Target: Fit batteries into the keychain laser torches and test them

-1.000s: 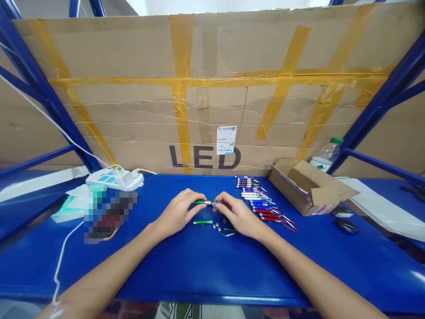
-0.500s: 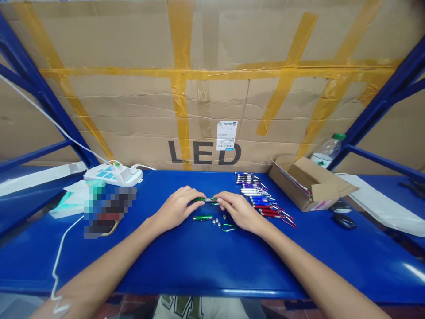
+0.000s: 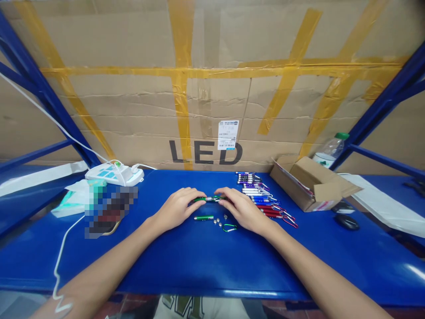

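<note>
A cardboard panel [image 3: 133,115], printed "LED" and crossed with yellow tape, stands upright well behind the loose green tube [image 3: 203,218]. The blue tabletop [image 3: 206,261] carries this tube. An open carton [image 3: 307,186] sits to the right of the tube and farther back. The left hand [image 3: 182,206] is positioned to the left of the tube, slightly beyond it; its fingers are pinched nearly together on the body of the green penlight. The right hand [image 3: 244,210] is positioned to the right of the tube; its fingers are curled in on the clip end of the same penlight. A white power strip [image 3: 134,178] lies far back, left of the tube. A row of clip-on lights [image 3: 260,200], including purple, silver, blue and red units, lies right of the tube. A black mouse [image 3: 347,221] rests well to the right. The green penlight [image 3: 208,199] is held roughly horizontal, just beyond the tube. A green carabiner [image 3: 229,228] lies near the tube's right end. Small round silvery pieces [image 3: 215,222] lie between tube and carabiner.
</note>
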`<act>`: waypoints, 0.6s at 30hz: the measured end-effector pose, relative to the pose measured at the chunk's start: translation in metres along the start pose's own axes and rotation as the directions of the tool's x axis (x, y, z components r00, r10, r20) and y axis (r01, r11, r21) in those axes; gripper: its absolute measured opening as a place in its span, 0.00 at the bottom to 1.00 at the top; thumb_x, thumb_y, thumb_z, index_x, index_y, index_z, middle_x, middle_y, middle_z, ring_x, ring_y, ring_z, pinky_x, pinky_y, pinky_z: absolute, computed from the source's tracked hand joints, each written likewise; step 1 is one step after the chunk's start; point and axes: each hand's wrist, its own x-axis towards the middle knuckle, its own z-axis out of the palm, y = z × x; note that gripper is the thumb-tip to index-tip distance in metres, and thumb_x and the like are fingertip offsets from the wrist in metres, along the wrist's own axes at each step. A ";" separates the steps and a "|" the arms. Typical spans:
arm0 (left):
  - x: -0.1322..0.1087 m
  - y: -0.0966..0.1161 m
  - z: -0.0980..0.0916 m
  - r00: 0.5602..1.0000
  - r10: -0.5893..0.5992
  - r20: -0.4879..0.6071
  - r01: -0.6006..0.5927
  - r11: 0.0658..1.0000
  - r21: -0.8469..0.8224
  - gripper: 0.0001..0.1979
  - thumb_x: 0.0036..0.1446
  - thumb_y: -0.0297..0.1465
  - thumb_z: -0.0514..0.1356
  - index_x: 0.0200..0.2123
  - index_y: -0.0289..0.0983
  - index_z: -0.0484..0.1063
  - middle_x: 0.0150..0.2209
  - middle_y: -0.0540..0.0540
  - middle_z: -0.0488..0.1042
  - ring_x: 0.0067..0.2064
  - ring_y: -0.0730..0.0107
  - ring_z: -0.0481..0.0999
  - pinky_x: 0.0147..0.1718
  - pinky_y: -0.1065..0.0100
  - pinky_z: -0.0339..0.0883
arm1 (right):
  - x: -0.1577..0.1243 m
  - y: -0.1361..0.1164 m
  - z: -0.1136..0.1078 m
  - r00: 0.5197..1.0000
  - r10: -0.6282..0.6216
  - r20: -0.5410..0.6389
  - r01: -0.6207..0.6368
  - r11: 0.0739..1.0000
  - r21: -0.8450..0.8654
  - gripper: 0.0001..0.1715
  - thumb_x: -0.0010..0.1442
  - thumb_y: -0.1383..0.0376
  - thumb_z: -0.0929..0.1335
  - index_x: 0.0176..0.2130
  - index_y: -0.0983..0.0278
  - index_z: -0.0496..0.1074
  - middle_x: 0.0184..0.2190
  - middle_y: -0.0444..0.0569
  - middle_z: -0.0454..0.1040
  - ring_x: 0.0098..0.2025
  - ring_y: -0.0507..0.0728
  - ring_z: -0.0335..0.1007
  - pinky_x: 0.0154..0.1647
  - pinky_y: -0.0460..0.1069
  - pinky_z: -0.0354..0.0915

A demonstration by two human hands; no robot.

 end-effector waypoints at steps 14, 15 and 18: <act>0.003 0.011 0.005 0.965 -0.256 0.065 0.263 0.906 -0.331 0.14 0.72 0.41 0.62 0.50 0.40 0.81 0.37 0.49 0.83 0.32 0.69 0.73 0.33 0.68 0.66 | -0.001 -0.002 0.002 0.998 -0.064 -0.019 0.061 0.989 -0.137 0.22 0.81 0.60 0.59 0.68 0.56 0.67 0.52 0.56 0.76 0.54 0.65 0.73 0.58 0.63 0.72; 0.004 0.011 0.006 0.957 -0.282 0.070 0.287 0.886 -0.363 0.15 0.71 0.42 0.62 0.50 0.39 0.82 0.36 0.49 0.83 0.31 0.69 0.72 0.32 0.68 0.66 | -0.002 -0.003 0.002 0.997 -0.066 -0.026 0.062 0.990 -0.128 0.22 0.81 0.60 0.59 0.69 0.56 0.66 0.53 0.56 0.76 0.55 0.65 0.73 0.59 0.63 0.72; 0.005 0.012 0.007 0.933 -0.343 0.110 0.353 0.808 -0.471 0.17 0.69 0.44 0.63 0.50 0.37 0.81 0.34 0.47 0.83 0.29 0.70 0.71 0.30 0.69 0.66 | -0.002 -0.005 0.002 0.997 -0.071 -0.037 0.067 0.992 -0.109 0.23 0.81 0.60 0.59 0.70 0.55 0.64 0.54 0.56 0.77 0.55 0.65 0.73 0.58 0.63 0.73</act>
